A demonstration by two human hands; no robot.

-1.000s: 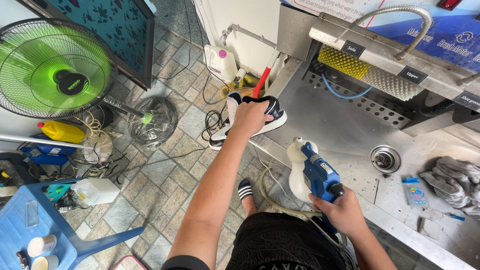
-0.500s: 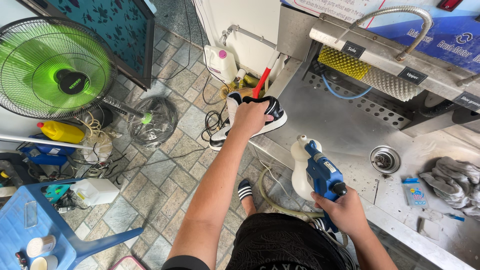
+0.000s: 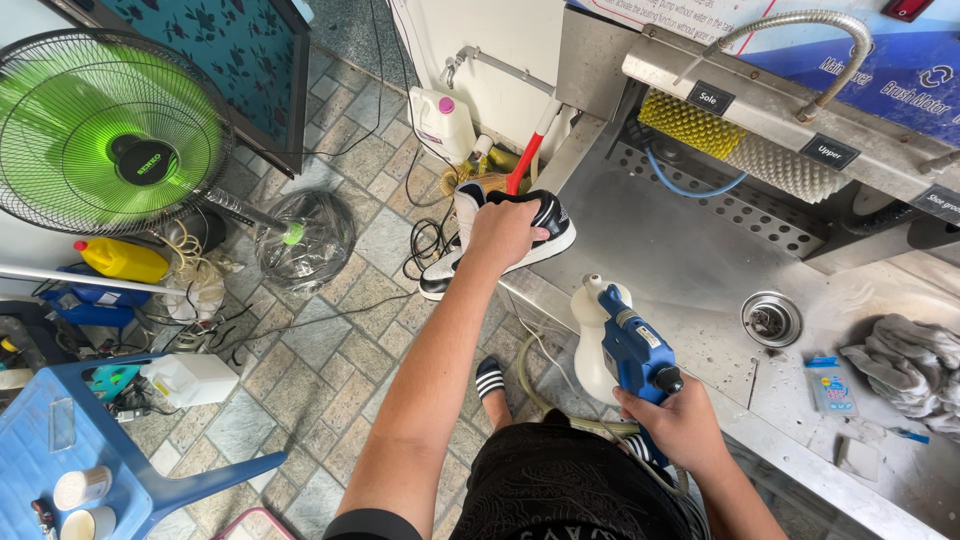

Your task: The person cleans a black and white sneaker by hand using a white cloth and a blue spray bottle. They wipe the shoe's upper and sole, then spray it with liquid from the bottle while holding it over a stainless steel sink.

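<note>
While the head view looks straight down, the left hand [image 3: 503, 232] is wrapped firmly over the top of a black and white shoe [image 3: 500, 240], fingers curled around its collar. The shoe is held in the air just off the left edge of the steel wash bench [image 3: 690, 255], above the tiled floor [image 3: 330, 350]. Its long axis runs on a diagonal: one end shows white low and to the left of the hand, the other rises toward the bench, up and to the right. Which end is the toe cannot be told for certain; the white sole edge faces down and toward the wearer.

The right hand [image 3: 680, 430] is closed around the grip of a blue spray gun [image 3: 632, 345] with a white bottle [image 3: 590, 335] attached. The gun sits over the near edge of the bench, close to the body. Its long axis runs from the hand up and to the left, so the nozzle end points toward the shoe. The shoe lies up and to the left of the gun, near but clearly apart, with bare bench edge between them. The left hand is on the shoe; the right is the farther of the two.

Also on the bench: a round drain [image 3: 771, 318] right of the gun, a grey rag [image 3: 905, 365] toward the right edge, and yellow and white brushes [image 3: 740, 145] along the far side. A green fan [image 3: 110, 130] stands on the floor at left.
</note>
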